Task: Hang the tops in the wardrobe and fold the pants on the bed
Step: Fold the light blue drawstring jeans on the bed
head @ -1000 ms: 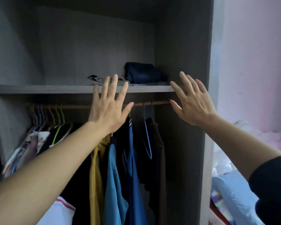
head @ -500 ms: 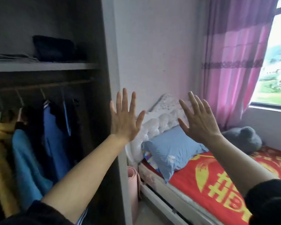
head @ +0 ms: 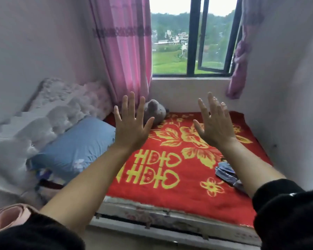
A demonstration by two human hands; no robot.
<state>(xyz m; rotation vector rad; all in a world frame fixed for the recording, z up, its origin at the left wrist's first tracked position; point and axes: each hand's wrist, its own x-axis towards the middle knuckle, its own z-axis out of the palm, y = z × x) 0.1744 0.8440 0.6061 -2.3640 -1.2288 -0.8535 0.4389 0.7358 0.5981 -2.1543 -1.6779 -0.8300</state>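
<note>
Bedroom interior. Raised, flat, fingers spread, holding nothing: left hand and right hand. Beneath right forearm, partly hidden, on red-and-gold patterned blanket: blue denim pants, apparently folded. Risk on lowering right arm: sleeve contact, fold disturbed.

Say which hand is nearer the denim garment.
Right. The right hand is raised just beyond the denim garment, its forearm passing over it; the left hand is raised farther left, nearer the blue pillow.

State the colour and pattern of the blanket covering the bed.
Red blanket with yellow flowers and characters; head view.
</note>
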